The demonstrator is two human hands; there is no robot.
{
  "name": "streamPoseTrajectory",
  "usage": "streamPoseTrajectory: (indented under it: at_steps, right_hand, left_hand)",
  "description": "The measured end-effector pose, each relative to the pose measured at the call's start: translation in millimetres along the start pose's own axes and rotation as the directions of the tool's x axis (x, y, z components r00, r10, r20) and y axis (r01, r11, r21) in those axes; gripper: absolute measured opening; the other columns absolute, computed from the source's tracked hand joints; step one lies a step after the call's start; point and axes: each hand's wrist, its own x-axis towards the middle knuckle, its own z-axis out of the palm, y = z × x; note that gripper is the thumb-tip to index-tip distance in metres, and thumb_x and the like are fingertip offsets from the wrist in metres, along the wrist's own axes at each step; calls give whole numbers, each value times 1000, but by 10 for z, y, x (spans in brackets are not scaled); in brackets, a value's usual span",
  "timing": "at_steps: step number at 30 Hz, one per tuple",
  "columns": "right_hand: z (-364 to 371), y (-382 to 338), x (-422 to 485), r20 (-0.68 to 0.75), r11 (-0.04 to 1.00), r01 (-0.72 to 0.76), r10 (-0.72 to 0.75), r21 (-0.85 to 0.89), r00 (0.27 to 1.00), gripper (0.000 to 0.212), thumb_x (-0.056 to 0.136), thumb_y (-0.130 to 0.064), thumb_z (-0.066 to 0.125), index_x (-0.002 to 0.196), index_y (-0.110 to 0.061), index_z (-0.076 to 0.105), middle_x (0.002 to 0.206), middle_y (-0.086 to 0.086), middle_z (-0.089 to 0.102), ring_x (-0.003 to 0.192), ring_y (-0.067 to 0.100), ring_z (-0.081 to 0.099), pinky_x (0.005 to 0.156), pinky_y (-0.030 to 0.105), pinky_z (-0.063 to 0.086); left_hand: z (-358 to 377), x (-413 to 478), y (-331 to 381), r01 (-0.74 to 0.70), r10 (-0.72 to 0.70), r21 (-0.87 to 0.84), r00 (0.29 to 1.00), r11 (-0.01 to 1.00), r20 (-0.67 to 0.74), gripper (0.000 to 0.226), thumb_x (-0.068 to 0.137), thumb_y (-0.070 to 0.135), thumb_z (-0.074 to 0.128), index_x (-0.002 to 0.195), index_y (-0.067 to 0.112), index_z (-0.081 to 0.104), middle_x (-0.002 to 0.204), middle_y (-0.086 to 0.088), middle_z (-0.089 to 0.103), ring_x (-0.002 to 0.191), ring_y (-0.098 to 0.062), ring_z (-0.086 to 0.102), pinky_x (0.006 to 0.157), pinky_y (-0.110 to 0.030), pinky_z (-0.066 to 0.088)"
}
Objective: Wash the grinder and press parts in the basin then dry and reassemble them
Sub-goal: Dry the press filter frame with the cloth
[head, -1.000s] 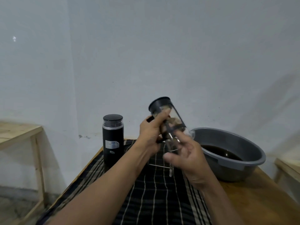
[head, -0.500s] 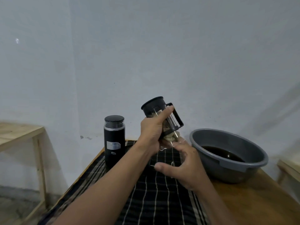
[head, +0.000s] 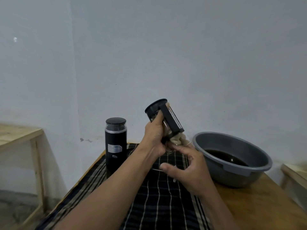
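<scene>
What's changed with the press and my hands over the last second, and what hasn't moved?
The left hand has turned the glass press, bringing its black handle round to face the camera. The right hand dropped slightly and now pinches the beige cloth stuffed in the mouth. The black grinder and the basin of dark water stayed put.

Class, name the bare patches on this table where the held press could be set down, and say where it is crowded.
Free: the striped dark cloth under the forearms, and bare wooden tabletop in front of the grey plastic basin. Crowded: the far end, between the black cylindrical grinder and the basin.
</scene>
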Motion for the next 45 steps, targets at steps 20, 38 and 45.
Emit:
streamPoseTrajectory:
  at_steps: [20,38,45]
  right_hand:
    - [-360,-250,191,-488,984,-62,138,169,862,15,102,-23,55,109,-36,56,116,-1,61,104,15,63,81,32,55]
    - [99,19,142,-533,964,46,-184,-261,826,21,104,-38,45,113,-31,63,100,-22,65,98,-11,61,84,10,50]
    - [360,475,-147,-257,737,333,-561,-588,787,36,105,-24,51,121,2,69,131,14,66,130,22,60,110,29,47]
  left_hand:
    - [3,-59,-31,-256,263,60,947,965,-185,25,93,33,75,98,12,62,82,-6,66,57,-13,67,51,-30,56]
    - [67,-35,-296,-282,307,121,883,952,-356,27,93,30,76,85,11,59,66,-5,58,54,-20,58,50,-29,54]
    - [-103,82,-322,-107,88,-8,852,994,-517,55,89,46,74,119,1,63,85,-5,71,70,-23,69,70,-37,60]
